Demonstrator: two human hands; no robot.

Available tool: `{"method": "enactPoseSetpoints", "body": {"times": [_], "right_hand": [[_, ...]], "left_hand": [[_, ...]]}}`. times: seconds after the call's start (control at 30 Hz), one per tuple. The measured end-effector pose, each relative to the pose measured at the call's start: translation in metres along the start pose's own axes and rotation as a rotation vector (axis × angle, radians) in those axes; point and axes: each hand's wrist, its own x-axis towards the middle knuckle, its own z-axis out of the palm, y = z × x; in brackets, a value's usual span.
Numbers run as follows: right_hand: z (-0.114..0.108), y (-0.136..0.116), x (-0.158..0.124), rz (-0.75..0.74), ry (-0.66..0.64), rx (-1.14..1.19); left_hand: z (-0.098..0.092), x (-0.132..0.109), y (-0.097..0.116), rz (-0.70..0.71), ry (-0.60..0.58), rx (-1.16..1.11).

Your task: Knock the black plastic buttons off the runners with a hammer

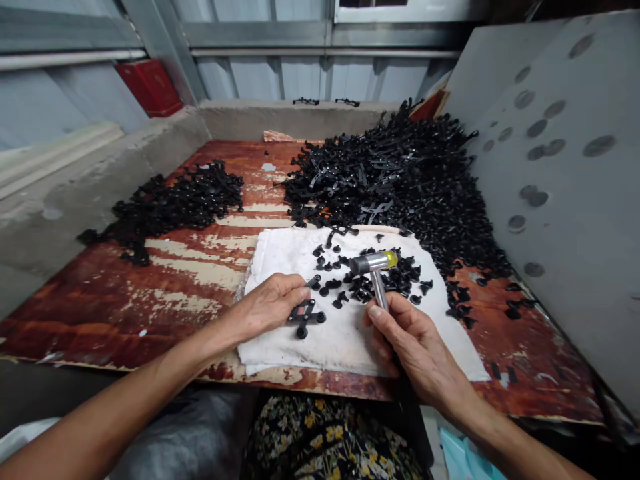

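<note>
My left hand (275, 303) is closed on a black jointed bracket (306, 315) with round feet, just over the white cloth (350, 343). Part of the bracket is hidden under the fingers. In my right hand (407, 340) is a small mallet (373, 263), gripped by its handle. Its metal head has one dark end and one yellow end, and it is raised above the cloth. Behind the mallet, small black round-headed pegs (413, 272) lie scattered on the cloth.
A large heap of black parts (395, 167) covers the back right of the worn reddish board (185, 287). A smaller pile of black brackets (175, 203) is at the left. The grey panel (555, 200) stands along the right side, and a low concrete ledge (240, 121) runs behind.
</note>
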Motion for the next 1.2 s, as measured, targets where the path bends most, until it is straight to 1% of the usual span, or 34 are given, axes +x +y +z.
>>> {"method": "enactPoseSetpoints", "body": {"times": [0.13,0.27,0.4,0.57,0.8,0.9,1.07,1.2], "right_hand": [[0.0,-0.001,0.002,0.006,-0.017,0.017],[-0.001,-0.002,0.002,0.013,-0.037,0.009],[-0.002,0.0,0.002,0.025,-0.04,0.022],[-0.003,0.001,0.003,0.021,-0.053,0.016],[-0.003,0.0,0.002,0.013,-0.049,0.021],[-0.003,0.0,0.003,0.016,-0.046,0.025],[-0.001,-0.001,0.003,0.013,-0.053,0.036],[-0.001,-0.003,0.002,0.013,-0.074,0.039]], "left_hand": [[0.0,0.001,0.002,0.008,0.011,0.075],[-0.001,0.0,0.004,-0.022,0.001,0.103],[0.0,0.0,0.005,-0.048,-0.009,0.069],[0.001,0.002,0.0,-0.06,-0.023,0.006],[-0.001,0.004,-0.007,-0.041,-0.017,0.014],[-0.002,0.004,-0.005,-0.042,-0.014,0.042],[-0.006,0.003,0.002,-0.111,-0.015,0.119],[-0.009,0.007,0.007,-0.122,-0.01,0.164]]}}
